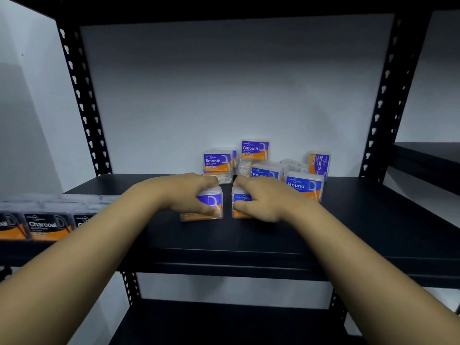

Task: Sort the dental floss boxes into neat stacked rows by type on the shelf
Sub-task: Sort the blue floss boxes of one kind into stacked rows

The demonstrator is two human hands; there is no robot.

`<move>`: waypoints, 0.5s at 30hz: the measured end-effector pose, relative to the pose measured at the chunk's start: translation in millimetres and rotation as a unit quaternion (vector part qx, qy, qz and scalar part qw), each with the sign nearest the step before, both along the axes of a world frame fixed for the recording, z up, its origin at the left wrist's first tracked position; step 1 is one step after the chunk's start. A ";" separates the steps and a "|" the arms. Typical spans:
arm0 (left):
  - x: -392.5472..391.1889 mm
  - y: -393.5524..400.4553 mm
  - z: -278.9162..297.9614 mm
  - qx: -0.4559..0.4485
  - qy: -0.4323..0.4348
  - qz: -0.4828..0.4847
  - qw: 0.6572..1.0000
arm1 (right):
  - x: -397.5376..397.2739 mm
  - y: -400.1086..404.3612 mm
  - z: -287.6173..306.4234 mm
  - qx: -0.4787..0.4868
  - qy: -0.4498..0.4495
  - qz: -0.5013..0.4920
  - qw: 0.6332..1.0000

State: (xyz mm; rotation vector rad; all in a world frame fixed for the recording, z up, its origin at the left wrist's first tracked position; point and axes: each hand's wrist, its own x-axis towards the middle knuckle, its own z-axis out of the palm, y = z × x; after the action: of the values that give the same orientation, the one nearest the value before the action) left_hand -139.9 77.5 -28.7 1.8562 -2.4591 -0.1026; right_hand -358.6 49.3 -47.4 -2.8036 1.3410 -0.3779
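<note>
On the black shelf (348, 232), near its front edge, two blue and orange floss boxes stand side by side with a small gap between them. Left hand (189, 192) curls its fingers over the top of the left box (209, 207) and pinches it with the thumb on the front. Right hand (263, 197) holds the right box (240, 205) the same way. Behind them, toward the far wall, sits a messy pile of boxes (263, 163), some marked Smooth and some Round, one lying on its side. At the far left, a neat row of black Charcoal boxes (47, 226) lines the front edge.
</note>
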 end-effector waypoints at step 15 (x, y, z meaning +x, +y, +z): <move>13.4 26.0 25.1 0.050 -0.062 -0.044 0.996 | 34.6 45.2 -2.2 -0.031 -0.001 0.049 0.998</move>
State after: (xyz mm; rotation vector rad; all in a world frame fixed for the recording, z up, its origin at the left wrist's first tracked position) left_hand -126.5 103.5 -3.6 1.8440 -2.6663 -0.1209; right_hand -324.0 94.5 -49.5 -2.9047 1.2073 -0.4257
